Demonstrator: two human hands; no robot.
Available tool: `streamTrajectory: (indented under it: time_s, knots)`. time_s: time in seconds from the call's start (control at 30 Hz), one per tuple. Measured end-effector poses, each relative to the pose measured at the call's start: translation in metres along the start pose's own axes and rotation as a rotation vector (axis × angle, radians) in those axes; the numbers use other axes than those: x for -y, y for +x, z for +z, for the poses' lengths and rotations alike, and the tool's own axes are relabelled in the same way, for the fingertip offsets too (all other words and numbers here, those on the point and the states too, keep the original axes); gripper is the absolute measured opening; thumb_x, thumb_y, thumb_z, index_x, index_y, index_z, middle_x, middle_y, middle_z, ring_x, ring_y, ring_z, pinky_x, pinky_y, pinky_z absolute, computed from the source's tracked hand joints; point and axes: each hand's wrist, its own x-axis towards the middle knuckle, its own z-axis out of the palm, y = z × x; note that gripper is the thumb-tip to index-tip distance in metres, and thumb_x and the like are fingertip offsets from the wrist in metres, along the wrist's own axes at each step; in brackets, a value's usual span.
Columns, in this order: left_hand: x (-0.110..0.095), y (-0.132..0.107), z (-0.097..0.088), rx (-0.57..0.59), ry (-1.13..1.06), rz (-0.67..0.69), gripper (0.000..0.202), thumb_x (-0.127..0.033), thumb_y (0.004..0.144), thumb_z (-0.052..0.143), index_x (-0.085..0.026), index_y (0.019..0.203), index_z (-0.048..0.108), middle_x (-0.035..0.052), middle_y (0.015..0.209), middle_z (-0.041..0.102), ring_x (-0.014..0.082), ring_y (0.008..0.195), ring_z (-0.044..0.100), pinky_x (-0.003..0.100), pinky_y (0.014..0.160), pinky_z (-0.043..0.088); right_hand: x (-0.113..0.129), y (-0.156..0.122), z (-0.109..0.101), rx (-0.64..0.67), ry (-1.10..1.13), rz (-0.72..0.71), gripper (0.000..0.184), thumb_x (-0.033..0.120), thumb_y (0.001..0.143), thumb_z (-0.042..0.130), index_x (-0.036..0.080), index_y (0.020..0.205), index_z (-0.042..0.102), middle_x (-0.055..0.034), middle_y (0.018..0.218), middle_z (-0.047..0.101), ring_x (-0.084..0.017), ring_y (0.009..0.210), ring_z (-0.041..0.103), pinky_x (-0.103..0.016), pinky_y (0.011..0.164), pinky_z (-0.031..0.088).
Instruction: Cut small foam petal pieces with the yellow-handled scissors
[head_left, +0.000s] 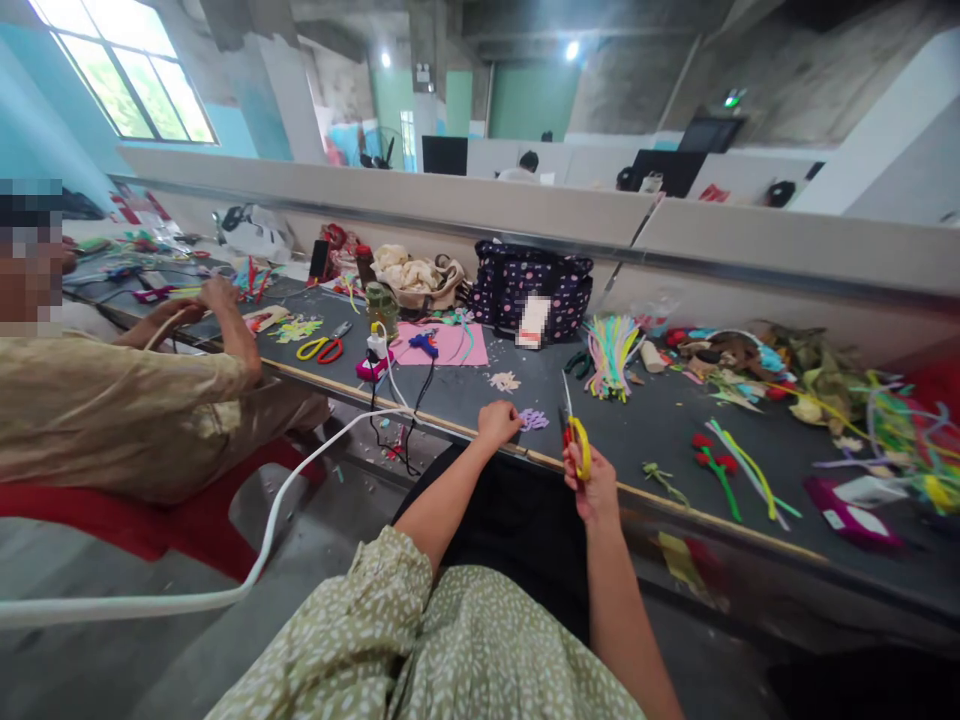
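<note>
My right hand (597, 488) grips a pair of scissors (581, 448) by the yellow and red handles, its blades pointing up and away from me over the table edge. Resting at the table's front edge, my left hand (498, 424) has its fingers curled together beside a small pile of purple cut pieces (534, 420). Whether anything is between those fingers is hidden. Just beyond lies a pile of cream cut pieces (505, 381). A bundle of coloured fuzzy stems (612, 355) lies behind the scissors, next to dark-handled pliers (577, 363).
A blue glue gun (424, 344) rests on a pink sheet (465, 345). Behind stands a dark patterned bag (525, 280). To the left a co-worker (127, 400) sits on a red chair; a white cable (277, 500) crosses between us. Red fuzzy flowers (716, 462) lie right.
</note>
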Motion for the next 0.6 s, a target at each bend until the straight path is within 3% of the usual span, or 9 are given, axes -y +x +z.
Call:
streamTrajectory:
  time_s: [0.1,0.17,0.27,0.37,0.5,0.6]
  knots:
    - [0.007,0.004,-0.001,-0.04,-0.198,-0.077,0.009,-0.026,0.062,0.071,-0.022,0.06,0.064,0.0009,0.065,0.061,0.0147,0.069,0.055,0.024,0.066,0.036,-0.006,0.004,0.009,0.0,0.005,-0.006,0.039,0.047,0.063,0.069,0.019,0.088,0.058,0.004,0.065,0.054,-0.004,0.039,0.037,-0.016,0.03,0.022]
    - [0.01,0.008,0.0,-0.104,-0.44,-0.122,0.009,-0.027,0.062,0.07,-0.021,0.061,0.064,-0.0014,0.059,0.058,0.0117,0.061,0.051,0.022,0.061,0.035,-0.011,0.008,0.013,-0.027,-0.08,-0.08,0.046,0.051,0.064,0.067,0.018,0.095,0.057,0.0022,0.068,0.057,-0.006,0.042,0.042,-0.018,0.034,0.03]
    - [0.009,0.016,0.005,-0.178,-0.947,-0.166,0.016,-0.03,0.06,0.07,-0.017,0.064,0.062,-0.003,0.056,0.055,0.0078,0.052,0.046,0.02,0.054,0.034,-0.014,0.012,0.016,-0.076,-0.412,-0.282,0.059,0.056,0.062,0.067,0.016,0.105,0.057,-0.0035,0.077,0.064,-0.013,0.057,0.055,-0.026,0.052,0.045]
    - [0.005,0.025,0.013,-0.163,-1.319,-0.233,0.023,-0.029,0.054,0.074,-0.014,0.061,0.059,-0.0029,0.054,0.053,0.0054,0.047,0.043,0.02,0.051,0.035,-0.016,0.012,0.019,-0.113,-0.842,-0.418,0.061,0.062,0.064,0.061,0.018,0.107,0.06,-0.0041,0.075,0.065,-0.018,0.064,0.058,-0.03,0.062,0.045]
    - [0.007,0.031,0.018,-0.171,-1.52,-0.296,0.025,-0.022,0.05,0.077,-0.013,0.058,0.055,-0.0021,0.054,0.055,0.0067,0.048,0.049,0.023,0.057,0.043,-0.021,0.012,0.02,-0.099,-1.043,-0.447,0.062,0.066,0.066,0.055,0.021,0.107,0.06,-0.0024,0.072,0.065,-0.019,0.065,0.06,-0.03,0.063,0.043]
    - [0.014,0.03,0.013,-0.111,-1.612,-0.301,0.027,-0.016,0.05,0.078,-0.013,0.071,0.06,-0.0003,0.06,0.06,0.0094,0.053,0.055,0.028,0.064,0.048,-0.024,0.013,0.019,-0.096,-1.048,-0.447,0.061,0.066,0.066,0.056,0.022,0.107,0.059,-0.0012,0.071,0.065,-0.019,0.063,0.06,-0.028,0.061,0.042]
